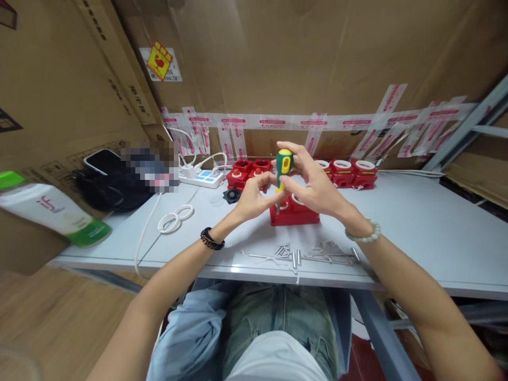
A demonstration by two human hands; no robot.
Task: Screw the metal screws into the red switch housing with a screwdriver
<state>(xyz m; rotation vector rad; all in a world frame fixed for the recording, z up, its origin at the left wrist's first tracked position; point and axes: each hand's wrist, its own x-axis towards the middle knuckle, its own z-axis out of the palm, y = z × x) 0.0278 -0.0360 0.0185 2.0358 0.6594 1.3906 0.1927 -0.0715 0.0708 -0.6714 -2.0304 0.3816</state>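
Hardware (283, 250), small and silvery, lies along the near edge of the table (420, 233). Beyond, we note a red housing (297, 218), screwdriver (284, 160) nearly upright over its left part. Right hand (315, 188) closes round the handle; left hand (252, 200) curls beside it, hold unclear to us. Far right: red units (364, 181).

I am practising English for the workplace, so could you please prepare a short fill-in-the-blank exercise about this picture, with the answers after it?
1. The right hand holds a screwdriver whose handle is green and ____.
2. The box below the screwdriver is coloured ____.
3. On the table, left of the left hand, lie ____ loose white rings.
Missing words: yellow; red; two.
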